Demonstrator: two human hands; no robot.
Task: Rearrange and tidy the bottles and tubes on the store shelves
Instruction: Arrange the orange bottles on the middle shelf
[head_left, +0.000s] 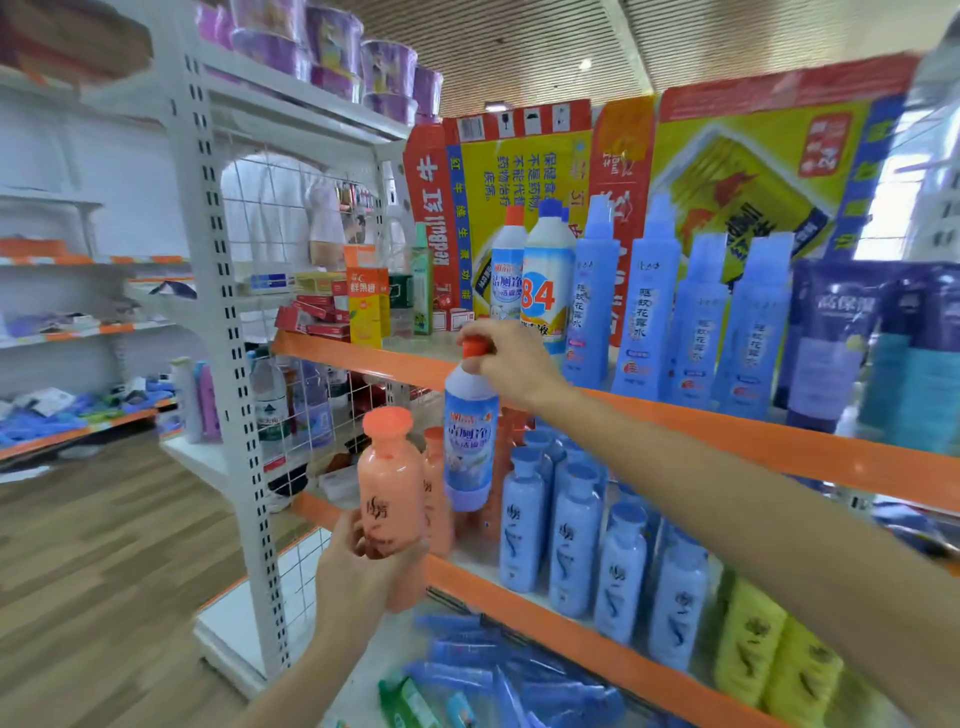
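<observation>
Orange-capped cleaner bottle (470, 431) hangs upright in front of the top shelf edge (779, 441), held by its cap. Right hand (511, 364) comes in from the right, fingers curled and pinched round the cap; bottle body white and blue, base level with the shelf below. Left hand (363, 566) grips the base of a peach bottle (390, 483), fingers wrapped round its lower part, bottle upright, just left of the cleaner bottle and apart from it. More peach bottles (436, 493) stand behind on the middle shelf (519, 603), partly hidden. Right of them, rows of blue bottles (571, 535), then yellow bottles (774, 644) at far right. On the top shelf: a matching cleaner bottle (506, 270) touching an "84" bottle (545, 280), then four tall blue spray bottles (685, 312), then dark pouches (852, 338). Small boxes (358, 301) sit at the shelf's left end. Flattened red-yellow cartons (623, 156) stand behind as a backing. Blue tubes (498, 670) lie jumbled on the bottom shelf, a green tube (405, 701) among them. White rack (228, 291) to the left carries purple tubs (332, 47) on top. Wood floor (104, 545) below. Edges of the view are blurred.
</observation>
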